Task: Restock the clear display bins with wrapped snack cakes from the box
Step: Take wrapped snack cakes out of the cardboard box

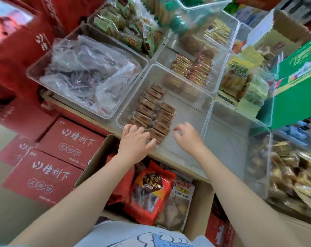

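Both your hands are over the near edge of the centre bin (202, 104), and neither holds anything. Your left hand (136, 139) lies with fingers extended on the near end of the cakes (153, 113), touching the last packs in the row. Your right hand (187, 135) hovers just beside them at 3 o'clock, fingers loosely curled and apart, empty.

The cakes stand in two tight rows along the bin's left side, running from 6 toward 12 o'clock. The bin's right half is bare. The box (101, 157) sits open below the worktop (169, 157) at 6 o'clock, with red bags (148, 189) showing inside.

Risks from here:

1. Row collapse. The packs stand on edge with no support on the 3 o'clock side. If your left hand pushes sideways instead of along the row, the right row is likely to topple into the bare half.
2. Bin shift. The bin's near wall sits close to the worktop edge, directly above the box. Leaning on that wall could tip or slide the bin toward you.
3. Wrong stock. The bags visible in the box do not look like the brown wrapped cakes. Whether matching cakes lie underneath cannot be told. Check before you fill.
4. Snagging. The loose plastic liner (90, 72) in the bin at 10 o'clock spills near the shared wall; a reach across may drag it.
5. Crushing. Pressing down on soft wrapped cakes to square them may deform them.
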The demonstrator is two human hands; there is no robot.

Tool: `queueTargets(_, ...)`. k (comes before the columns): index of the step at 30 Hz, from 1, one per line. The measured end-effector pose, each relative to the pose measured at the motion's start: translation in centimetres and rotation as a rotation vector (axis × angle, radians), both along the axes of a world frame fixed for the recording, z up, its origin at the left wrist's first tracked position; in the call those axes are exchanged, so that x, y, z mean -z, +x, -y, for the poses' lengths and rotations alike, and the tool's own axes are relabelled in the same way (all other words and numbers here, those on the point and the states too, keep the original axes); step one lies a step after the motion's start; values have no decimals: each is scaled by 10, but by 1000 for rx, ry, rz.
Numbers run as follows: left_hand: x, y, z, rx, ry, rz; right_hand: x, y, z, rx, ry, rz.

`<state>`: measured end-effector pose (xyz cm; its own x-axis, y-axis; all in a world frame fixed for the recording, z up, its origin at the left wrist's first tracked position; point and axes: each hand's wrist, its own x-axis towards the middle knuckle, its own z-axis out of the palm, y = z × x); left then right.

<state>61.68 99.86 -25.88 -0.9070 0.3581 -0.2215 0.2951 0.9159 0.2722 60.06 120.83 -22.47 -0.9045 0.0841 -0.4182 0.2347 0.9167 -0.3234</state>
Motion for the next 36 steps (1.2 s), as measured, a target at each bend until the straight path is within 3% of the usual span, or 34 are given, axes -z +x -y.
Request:
queueTargets(6,-28,13,-8,14,-60,-1,-64,87,-29,55,-187,-229)
queueTargets(10,-64,48,-69,49,248,-78,-111,161,-83,100,-177,-422)
queueTargets(14,-96,129,-158,195,513,201,-147,249,-151,280,-132,-597)
queueTargets(18,-110,224,-245,389,651,386,-163,342,-222,516,-61,-667)
queueTargets(20,-113,267,-280,440,714,456,-157,382,-253,608,-48,-609)
queueTargets(23,-115,315,-318,420,776,562,-140,424,-289,623,-37,-377)
queueTargets(31,-100,340,-335,253,944,600,-64,434,-343,323,21,97)
queueTargets(36,-99,345,-337,204,953,600,-10,425,-361,65,356,404)
